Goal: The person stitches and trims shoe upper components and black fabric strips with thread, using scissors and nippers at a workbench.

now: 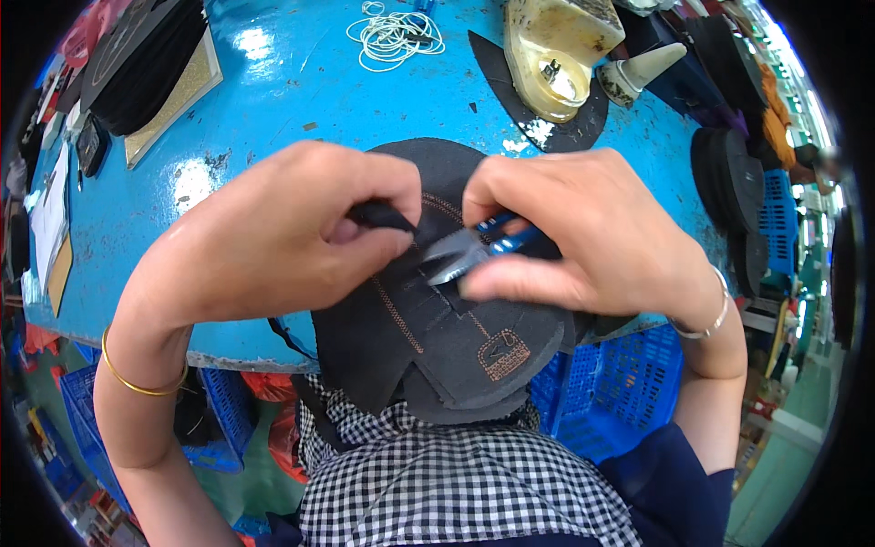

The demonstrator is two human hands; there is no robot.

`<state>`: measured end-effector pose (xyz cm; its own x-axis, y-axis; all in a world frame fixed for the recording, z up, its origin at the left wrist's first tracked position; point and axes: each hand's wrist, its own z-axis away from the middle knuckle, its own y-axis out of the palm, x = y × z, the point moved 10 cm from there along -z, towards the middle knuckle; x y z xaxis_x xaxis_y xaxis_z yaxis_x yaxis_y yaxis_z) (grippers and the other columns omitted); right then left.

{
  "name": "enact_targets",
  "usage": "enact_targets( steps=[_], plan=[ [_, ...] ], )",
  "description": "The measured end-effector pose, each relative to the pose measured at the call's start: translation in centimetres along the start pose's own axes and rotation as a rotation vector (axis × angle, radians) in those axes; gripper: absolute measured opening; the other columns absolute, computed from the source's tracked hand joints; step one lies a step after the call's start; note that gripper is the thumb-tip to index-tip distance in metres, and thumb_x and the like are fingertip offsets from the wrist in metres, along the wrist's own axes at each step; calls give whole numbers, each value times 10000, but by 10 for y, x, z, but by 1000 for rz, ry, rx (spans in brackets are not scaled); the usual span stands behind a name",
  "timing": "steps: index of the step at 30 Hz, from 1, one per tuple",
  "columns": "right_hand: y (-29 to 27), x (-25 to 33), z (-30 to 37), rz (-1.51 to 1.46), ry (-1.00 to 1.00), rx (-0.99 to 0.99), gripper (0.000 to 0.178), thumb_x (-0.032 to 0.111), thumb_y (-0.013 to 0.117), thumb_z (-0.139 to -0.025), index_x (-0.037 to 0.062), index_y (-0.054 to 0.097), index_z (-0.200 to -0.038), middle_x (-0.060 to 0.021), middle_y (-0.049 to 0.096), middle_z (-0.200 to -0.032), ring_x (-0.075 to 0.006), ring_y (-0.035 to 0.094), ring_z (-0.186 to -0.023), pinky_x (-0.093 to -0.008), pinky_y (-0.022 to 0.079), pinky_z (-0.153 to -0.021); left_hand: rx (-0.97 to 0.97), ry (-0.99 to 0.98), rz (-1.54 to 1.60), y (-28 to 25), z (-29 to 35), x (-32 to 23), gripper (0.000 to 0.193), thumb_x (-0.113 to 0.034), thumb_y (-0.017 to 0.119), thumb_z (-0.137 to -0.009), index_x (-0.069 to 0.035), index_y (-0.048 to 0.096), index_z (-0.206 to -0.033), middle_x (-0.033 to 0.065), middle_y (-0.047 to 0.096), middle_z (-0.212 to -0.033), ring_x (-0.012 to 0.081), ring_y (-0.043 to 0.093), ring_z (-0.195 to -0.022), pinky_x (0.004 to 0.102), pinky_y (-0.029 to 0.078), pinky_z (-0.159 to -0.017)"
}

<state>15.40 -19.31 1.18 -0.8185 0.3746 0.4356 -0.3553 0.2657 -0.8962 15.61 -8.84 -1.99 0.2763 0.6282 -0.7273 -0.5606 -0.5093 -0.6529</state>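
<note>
Stacked black fabric pieces with orange-brown stitching lie on the table's near edge and over my lap. My left hand is closed in a pinch on a small black piece of fabric above the stack. In my right hand is a pair of blue-handled thread snips. The blades point left and down, close to my left fingertips and over the stitching. Both the snips and my fingers are slightly blurred. A stitched patch shows at the lower right of the top piece.
A cream glue pot stands on black material at the back right of the blue table. Tangled white cord lies at the back. Dark stacked pieces sit at far left, others at right. Blue baskets stand below the edge.
</note>
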Motion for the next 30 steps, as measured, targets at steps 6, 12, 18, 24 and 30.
enact_targets(
  steps=[6, 12, 18, 24, 30],
  plan=[
    [46, 69, 15, 504, -120, 112, 345, 171, 650, -798, -30, 661, -1077, -275, 707, -1118, -116, 628, -554, -254, 487, -453, -219, -103, 398, -32, 7, 18, 89, -96, 737, -901, -25, 683, -899, -57, 602, -765, -9, 504, -679, 182, 383, -584],
    [50, 83, 10, 503, -144, -2, 168, 102, 628, -813, -62, 622, -850, -385, 690, -925, -156, 612, -448, -303, 453, -347, -440, 143, 204, -82, 26, -6, 241, -201, 598, -1023, -16, 739, -1085, -37, 606, -707, 11, 467, -578, 174, 348, -522],
    [-14, -14, 39, -365, 310, -455, 203, 153, 711, -887, 59, 629, -1047, -41, 634, -644, -160, 689, -591, -321, 499, -473, -604, -1, 288, -101, 54, 19, 345, -266, 482, -1082, 9, 609, -1248, -72, 486, -611, -14, 394, -481, 136, 271, -454],
    [-23, -105, 261, -611, 702, -1196, 303, 123, 640, -968, 17, 641, -1252, -91, 684, -1137, -213, 629, -1105, -362, 504, -950, -91, 218, 247, -21, -1, -28, 132, -21, 792, -791, -13, 662, -807, 0, 615, -692, 78, 600, -632, 236, 496, -578],
    [19, -159, 334, -730, 1116, -998, 205, 240, 507, -1089, 70, 579, -1179, 17, 578, -830, 6, 319, -476, -179, 229, -427, 316, 1, 164, 35, -22, -23, 115, -63, 813, -772, 0, 745, -839, 91, 736, -764, 152, 707, -713, 273, 548, -679]
  ],
)
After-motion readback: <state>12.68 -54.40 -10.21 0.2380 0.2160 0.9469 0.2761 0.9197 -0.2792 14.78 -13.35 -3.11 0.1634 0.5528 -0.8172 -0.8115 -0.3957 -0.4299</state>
